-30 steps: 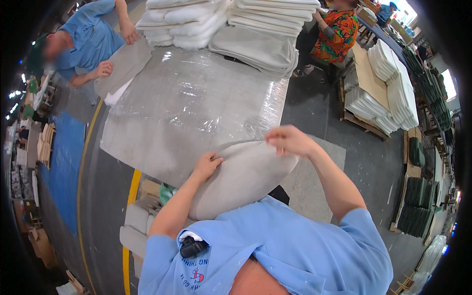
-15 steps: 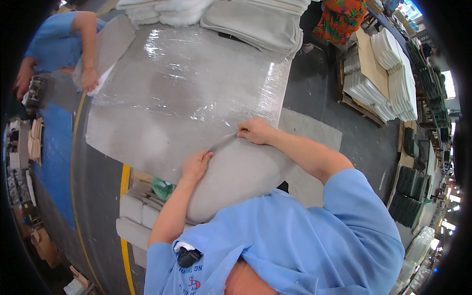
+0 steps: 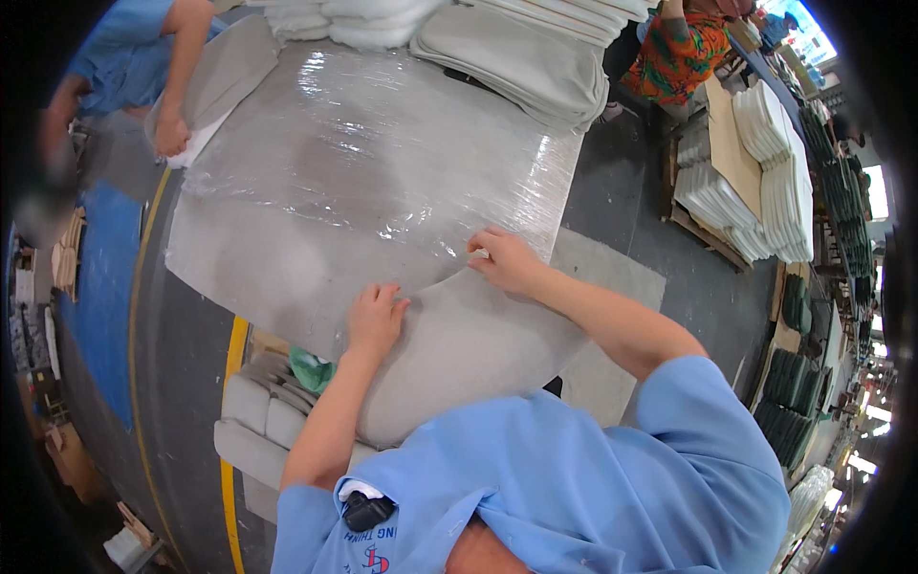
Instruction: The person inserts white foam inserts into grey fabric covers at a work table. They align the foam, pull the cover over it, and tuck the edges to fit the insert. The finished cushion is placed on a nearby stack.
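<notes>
In the head view, a grey cushion lies between the blue shirt and the plastic-wrapped table. Its upper face looks smoothly covered — whether its far edge is closed, I cannot tell. The left hand rests there, fingers bent; the right hand curls at the edge — pinch unclear. A grey pile lies beyond.

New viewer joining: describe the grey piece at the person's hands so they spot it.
Find the big film-covered grey table. At its near edge, by the blue shirt, is the rounded grey piece. Unlike the far grey stack, it lies at the wearer's left hand and right hand.
</notes>
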The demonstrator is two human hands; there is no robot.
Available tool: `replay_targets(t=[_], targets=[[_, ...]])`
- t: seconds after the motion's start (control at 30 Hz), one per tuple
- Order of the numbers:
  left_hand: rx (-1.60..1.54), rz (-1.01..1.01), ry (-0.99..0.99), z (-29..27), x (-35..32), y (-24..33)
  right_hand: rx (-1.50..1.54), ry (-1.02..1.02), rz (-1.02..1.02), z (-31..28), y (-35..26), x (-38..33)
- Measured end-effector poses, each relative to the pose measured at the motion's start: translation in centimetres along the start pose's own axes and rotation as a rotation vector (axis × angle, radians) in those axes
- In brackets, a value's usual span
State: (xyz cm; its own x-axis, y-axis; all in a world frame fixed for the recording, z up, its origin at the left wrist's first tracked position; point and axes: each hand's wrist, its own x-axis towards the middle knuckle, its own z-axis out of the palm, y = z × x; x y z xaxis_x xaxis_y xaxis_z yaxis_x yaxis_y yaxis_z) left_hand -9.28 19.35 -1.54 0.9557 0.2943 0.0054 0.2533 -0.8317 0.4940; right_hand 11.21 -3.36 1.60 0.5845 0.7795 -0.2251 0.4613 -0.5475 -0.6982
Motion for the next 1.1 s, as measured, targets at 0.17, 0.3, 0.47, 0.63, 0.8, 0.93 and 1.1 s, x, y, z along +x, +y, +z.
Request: replay_targets(t=[0.17, 0.3, 0.47, 0.63, 0.8, 0.93, 1.1], targets=[[-0.453, 0.140, -0.705, -7.9, -3.8, 7.4, -0.231, -0.751, -0.138, -4.6, -6.1, -9.8], [-0.279, 0.213, -0.741, -3.8, -7.5, 8.9, -0.452, -0.512, -0.170, -1.3, -5.3, -14.2], [-0.269, 0.084, -0.793, -1.7, -4.6, 8.1, -0.361, -0.569, -0.044, 0.3, -3.9, -10.6], [-0.261, 0.035, -0.835, -1.0, -3.1, 5.4, -0.225, -0.586, -0.066, 1.5, 1.0, -6.5], [-0.109, -0.103, -0.815, -3.2, -3.9, 3.3, 0.160, -0.595, 0.180, -2.7, 0.8, -4.7], [-0.247, -0.097, -0.669, -7.1, -7.6, 0.4, 0.343, -0.258, 0.298, -8.6, 2.3, -7.2], [-0.606, -0.290, -0.489, -7.5, -13.4, -1.1, 0.417, -0.352, 0.583, -8.7, 3.9, -12.7]])
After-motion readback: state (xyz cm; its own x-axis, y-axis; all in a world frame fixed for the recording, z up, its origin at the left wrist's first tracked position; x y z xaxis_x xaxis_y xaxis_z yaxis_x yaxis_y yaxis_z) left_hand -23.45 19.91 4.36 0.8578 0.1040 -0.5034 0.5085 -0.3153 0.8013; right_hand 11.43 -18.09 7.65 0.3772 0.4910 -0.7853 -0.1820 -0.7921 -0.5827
